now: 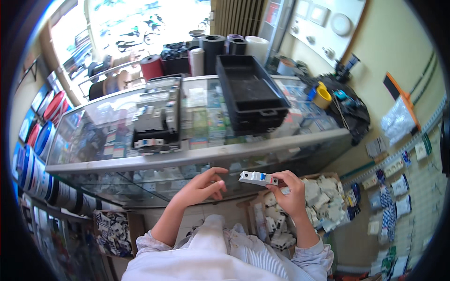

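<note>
My right hand (289, 189) pinches a white circuit breaker (258, 178) with a blue toggle by its right end, in front of the glass counter. Just left of it hovers my left hand (205, 186), fingers apart and holding nothing. On the counter, left of the middle, a black tray (174, 136) carries several white and grey breakers (151, 119). A deeper black crate (251, 89) rests to its right, with nothing seen inside. Below my right forearm, a box holds a heap of loose white electrical parts (323, 196).
The glass display counter (211, 151) spans the space before me. A yellow tape roll (322, 97) lies on a black bag (351, 119) at its right end. Another box of small parts (114, 232) stands low left. Cable reels and rolls (152, 67) stand behind.
</note>
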`<state>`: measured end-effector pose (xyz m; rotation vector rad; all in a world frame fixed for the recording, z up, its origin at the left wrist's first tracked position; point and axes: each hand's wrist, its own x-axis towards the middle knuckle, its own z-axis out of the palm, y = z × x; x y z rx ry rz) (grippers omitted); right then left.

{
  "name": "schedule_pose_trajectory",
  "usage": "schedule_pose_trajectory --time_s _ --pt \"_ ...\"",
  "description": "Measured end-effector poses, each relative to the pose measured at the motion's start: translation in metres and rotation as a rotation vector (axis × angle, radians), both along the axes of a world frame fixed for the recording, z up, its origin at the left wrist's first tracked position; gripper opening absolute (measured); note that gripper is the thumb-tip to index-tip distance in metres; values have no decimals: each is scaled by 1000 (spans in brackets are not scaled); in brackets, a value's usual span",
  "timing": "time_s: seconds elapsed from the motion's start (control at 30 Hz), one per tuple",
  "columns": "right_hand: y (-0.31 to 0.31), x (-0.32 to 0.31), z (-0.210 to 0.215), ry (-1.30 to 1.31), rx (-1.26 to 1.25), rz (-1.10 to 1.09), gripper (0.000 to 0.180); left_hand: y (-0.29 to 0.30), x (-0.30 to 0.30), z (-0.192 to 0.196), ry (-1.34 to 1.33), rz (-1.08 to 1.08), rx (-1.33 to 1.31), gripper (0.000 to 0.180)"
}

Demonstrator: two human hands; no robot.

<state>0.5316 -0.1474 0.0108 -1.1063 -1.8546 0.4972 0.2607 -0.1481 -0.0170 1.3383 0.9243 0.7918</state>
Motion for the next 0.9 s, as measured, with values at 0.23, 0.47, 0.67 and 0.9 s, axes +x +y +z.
schedule_pose_trajectory --time_s 0.23,0.47,0.67,0.9 --pt "40 -112 18 61 123 126 26 -30 -120 28 155 529 455 32" --pt "72 -220 37 100 283 178 26 -25 -186 40 455 754 689 30" --pt "74 -271 22 -199 171 194 25 -3 -209 37 486 713 701 35" --pt "74 -280 24 -256 150 159 32 18 -219 27 550 584 849 34"
